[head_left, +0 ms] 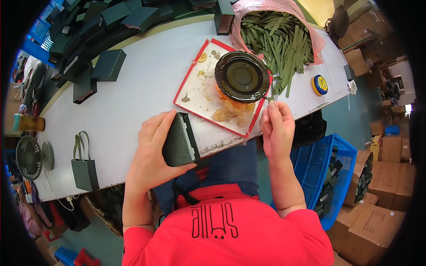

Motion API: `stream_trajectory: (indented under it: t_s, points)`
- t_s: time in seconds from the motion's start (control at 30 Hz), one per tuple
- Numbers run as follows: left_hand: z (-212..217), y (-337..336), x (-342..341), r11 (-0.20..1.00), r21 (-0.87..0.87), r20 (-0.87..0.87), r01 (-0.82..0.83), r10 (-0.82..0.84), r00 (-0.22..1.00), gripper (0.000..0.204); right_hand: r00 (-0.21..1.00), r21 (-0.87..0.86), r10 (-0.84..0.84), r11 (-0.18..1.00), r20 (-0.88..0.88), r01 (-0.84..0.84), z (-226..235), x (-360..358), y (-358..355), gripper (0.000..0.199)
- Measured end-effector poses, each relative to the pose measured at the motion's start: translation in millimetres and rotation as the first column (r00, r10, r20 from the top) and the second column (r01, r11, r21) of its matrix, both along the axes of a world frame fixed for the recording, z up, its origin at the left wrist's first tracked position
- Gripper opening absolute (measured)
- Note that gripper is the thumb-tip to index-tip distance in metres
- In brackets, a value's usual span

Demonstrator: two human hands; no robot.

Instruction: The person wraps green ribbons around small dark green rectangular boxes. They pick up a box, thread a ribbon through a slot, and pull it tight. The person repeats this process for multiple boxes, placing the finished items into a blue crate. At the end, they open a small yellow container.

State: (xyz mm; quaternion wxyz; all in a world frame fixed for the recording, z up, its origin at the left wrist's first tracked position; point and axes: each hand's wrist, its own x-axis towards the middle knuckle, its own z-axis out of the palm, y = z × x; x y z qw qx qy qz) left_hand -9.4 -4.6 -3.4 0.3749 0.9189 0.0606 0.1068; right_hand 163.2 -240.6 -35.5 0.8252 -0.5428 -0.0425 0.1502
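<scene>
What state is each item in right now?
Green box: held on edge by left hand.
Right hand: grip pinched on a thin strip tip.
Round tin: open, on the smeared tray.
Pink bag: open, strips spilling out.
Gift bag: lying flat.

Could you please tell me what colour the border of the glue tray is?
Red, framing the tray; the head view shows it.

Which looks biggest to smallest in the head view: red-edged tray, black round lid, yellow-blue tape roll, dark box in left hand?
1. red-edged tray
2. black round lid and dark box look about alike; the box sits nearer the camera, so unranked
3. yellow-blue tape roll
</scene>
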Motion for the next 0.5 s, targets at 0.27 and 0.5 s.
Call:
stream_trajectory:
  t_s: [0.27, 0.5]
  points:
    - [-4, 1, -4, 0.999, -0.034, 0.071, 0.03, -0.028, 0.997, 0.106, 0.999, -0.092, -0.015, 0.996, 0.034, 0.018, 0, 3, -7, 0.009]
    - [4, 2, 4, 0.978, -0.034, 0.143, 0.205, -0.198, 0.97, 0.1, 0.727, -0.148, 0.618, 0.723, -0.299, -0.675, 32, -54, -1, 0.015]
